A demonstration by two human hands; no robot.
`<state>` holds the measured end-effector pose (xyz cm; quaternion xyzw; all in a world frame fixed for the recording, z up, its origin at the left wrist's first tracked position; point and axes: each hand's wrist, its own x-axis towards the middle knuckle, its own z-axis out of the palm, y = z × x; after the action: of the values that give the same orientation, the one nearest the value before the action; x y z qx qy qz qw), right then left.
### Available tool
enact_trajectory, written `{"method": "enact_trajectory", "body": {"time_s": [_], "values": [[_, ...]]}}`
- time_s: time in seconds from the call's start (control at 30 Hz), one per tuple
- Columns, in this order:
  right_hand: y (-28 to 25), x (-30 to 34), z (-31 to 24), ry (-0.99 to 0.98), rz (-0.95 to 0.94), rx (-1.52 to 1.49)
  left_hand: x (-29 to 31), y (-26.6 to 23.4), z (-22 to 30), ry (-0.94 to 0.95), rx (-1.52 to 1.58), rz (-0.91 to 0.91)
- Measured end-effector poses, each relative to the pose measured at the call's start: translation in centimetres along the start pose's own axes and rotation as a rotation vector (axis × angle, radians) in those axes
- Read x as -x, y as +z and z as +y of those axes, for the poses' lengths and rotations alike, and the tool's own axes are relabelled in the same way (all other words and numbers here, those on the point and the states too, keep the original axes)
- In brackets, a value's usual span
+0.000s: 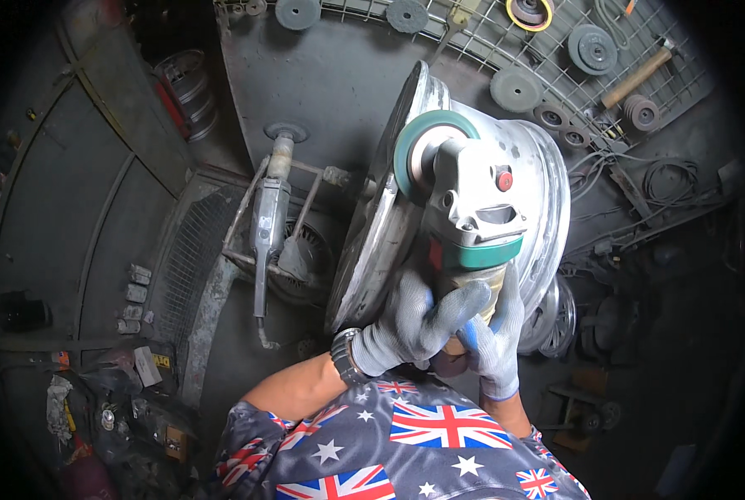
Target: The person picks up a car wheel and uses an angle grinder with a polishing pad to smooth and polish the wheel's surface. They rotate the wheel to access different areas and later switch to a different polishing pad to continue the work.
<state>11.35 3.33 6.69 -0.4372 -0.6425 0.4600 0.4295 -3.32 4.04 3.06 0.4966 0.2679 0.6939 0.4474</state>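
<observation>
An angle grinder [482, 187] with a silver gear head, a red button and a green collar is held upright in front of my chest. Its green-edged disc [402, 158] sits at the head's upper left, against or just in front of the lip of a large metal wheel rim [535, 167]; contact cannot be made out. My left hand [406, 317], in a grey knit glove, wraps round the grinder's body from the left. From the right, my right hand [499, 337], in a matching glove, closes on the same body lower down. The fingers of both hands meet over it.
A second power grinder [270, 217] hangs from a metal frame [232, 225] at left. Abrasive discs [516, 89] and a hammer [637, 77] hang on a wire grid along the far wall. More rims [560, 317] stand at right, with cables [671, 177] beyond. Clutter [130, 392] lies lower left.
</observation>
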Motion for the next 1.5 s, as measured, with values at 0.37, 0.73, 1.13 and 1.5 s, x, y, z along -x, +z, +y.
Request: {"method": "enact_trajectory", "body": {"time_s": [0.37, 0.73, 1.13, 1.5], "values": [[-0.6, -0.2, 0.7, -0.085, -0.031, 0.001, 0.5, 0.0, -0.8, 0.095, -0.081, 0.024], [-2.1, -0.4, 5.6, -0.427, 0.022, 0.405, -2.0, 0.3, -0.4, 0.131, -0.197, -0.056], [0.1, -1.2, -0.6, 0.028, 0.007, -0.182, -1.1, 0.2, 0.0, -0.062, -0.032, -0.009], [-0.5, -1.6, -0.2, -0.048, -0.006, -0.019, -0.9, 0.2, -0.3, 0.056, -0.083, 0.005]]}}
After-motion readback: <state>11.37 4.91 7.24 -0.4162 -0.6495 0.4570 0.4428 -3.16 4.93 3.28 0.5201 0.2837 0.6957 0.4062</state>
